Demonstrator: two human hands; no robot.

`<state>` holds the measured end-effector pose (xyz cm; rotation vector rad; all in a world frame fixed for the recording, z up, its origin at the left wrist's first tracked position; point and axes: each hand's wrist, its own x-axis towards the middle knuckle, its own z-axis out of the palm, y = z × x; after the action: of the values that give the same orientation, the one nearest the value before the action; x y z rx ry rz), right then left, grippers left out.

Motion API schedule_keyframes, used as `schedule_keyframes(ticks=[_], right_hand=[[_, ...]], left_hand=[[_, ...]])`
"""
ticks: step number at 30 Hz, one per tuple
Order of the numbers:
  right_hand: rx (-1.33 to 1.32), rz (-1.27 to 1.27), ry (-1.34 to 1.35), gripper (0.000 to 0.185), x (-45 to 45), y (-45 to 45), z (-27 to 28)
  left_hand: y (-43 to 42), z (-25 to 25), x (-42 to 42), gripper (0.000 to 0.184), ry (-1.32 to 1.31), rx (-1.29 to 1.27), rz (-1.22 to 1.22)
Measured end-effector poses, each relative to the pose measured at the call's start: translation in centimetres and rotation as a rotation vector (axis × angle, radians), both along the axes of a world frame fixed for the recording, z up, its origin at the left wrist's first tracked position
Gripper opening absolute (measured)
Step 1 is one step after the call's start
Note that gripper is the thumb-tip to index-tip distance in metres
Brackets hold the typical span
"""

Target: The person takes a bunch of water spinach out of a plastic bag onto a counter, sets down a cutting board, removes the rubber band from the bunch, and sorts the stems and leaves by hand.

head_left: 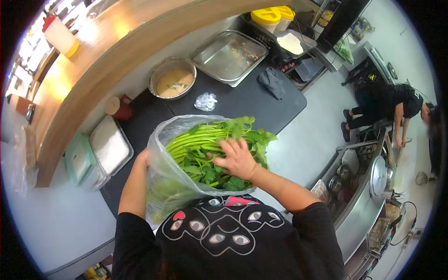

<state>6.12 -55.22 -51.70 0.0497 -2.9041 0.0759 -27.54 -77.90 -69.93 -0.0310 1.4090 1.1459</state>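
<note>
Touching the side of a clear plastic bag (pixel 159 154) with the left grip (pixel 144 157); cannot tell whether clasping it, given fingers mostly hidden by the film. Resting the right grip (pixel 234 159), unclenched with loosely parted fingers, on leafy greens (pixel 196 142) inside the bag's open mouth, at the near side of the worktop (pixel 233 101). Farther back, see a bowl (pixel 159 71), metal tray (pixel 218 53), crumpled plastic (pixel 205 101) and grey cloth (pixel 272 84).

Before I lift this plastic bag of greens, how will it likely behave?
The bag will probably sag, as its film looks thin and wrinkled. The greens may slide out, since they poke past the open mouth. Their long stems, bundled side by side, should bend only slightly.
</note>
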Motion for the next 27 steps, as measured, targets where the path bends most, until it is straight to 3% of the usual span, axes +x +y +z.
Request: schedule_keyframes(ticks=[1,2,6,9,10,13,14,18,21,22,24,25,27], right_hand=[[-0.029,-0.015,-0.008,0.055,-0.2,0.2,1.0],[-0.071,-0.022,-0.065,0.074,-0.5,0.5,0.5],[-0.242,-0.140,-0.242,0.086,-1.4,0.9,1.0],[-0.266,-0.124,-0.283,0.095,-1.2,0.5,0.3],[-0.181,-0.093,-0.183,0.092,-0.9,0.0,-0.6],[-0.034,-0.025,-0.113,0.070,-0.3,-1.6,0.5],[-0.031,-0.022,-0.040,0.088,-0.1,-2.1,0.6],[-0.009,-0.006,-0.005,0.086,0.9,-2.2,1.0],[-0.063,-0.045,-0.054,0.087,1.2,-1.2,2.7],[-0.088,-0.069,-0.077,0.084,1.2,-0.8,2.6],[-0.066,-0.119,-0.131,0.080,0.9,0.4,2.5],[-0.059,-0.145,-0.161,0.079,0.7,1.0,2.3],[-0.044,-0.175,-0.117,0.069,0.1,2.9,-0.3]], left_hand=[[-0.1,-0.2,0.1,0.026,-0.006,0.035,-0.011],[0.1,0.2,0.3,0.027,-0.011,0.069,-0.019],[0.8,3.9,2.4,0.028,-0.020,0.191,-0.034],[1.3,8.3,4.0,0.025,0.045,0.009,-0.089],[0.9,8.0,3.8,0.023,0.094,-0.035,-0.114],[0.0,5.1,2.5,0.022,0.324,-0.172,-0.187],[-0.3,3.8,2.1,0.024,0.455,-0.227,-0.210],[-3.0,-0.2,-0.1,0.034,0.940,-0.451,-0.475],[-5.6,-0.4,0.9,0.033,0.962,-0.334,-0.668],[-6.6,-3.2,0.4,0.030,0.755,-0.444,-0.395],[-9.7,-10.2,-1.4,0.029,0.835,-0.387,-0.365],[-11.9,-12.5,-2.3,0.030,1.123,-0.218,-0.605],[-12.4,-12.5,-1.5,0.033,1.241,-0.173,-0.703]])
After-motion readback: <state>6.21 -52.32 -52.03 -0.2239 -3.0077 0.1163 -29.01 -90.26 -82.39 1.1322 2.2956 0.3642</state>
